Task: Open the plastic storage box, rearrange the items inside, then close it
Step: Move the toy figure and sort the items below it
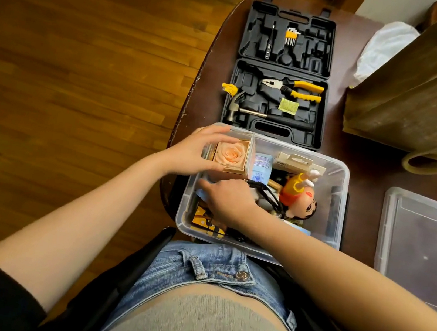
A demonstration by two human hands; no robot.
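Gripping rose case (pixel 232 153), left hand (pixel 196 152)

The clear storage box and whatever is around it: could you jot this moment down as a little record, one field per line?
box: clear storage box on the table, open
lid: clear lid lying apart, to the box's right
left hand: left hand grips the rose cube at the box's far left corner
right hand: right hand reaches down among the items; what it holds is hidden
other contents: doll, blue packet, yellow card
behind the box: open black tool case with pliers and hammer
far right: burlap bag
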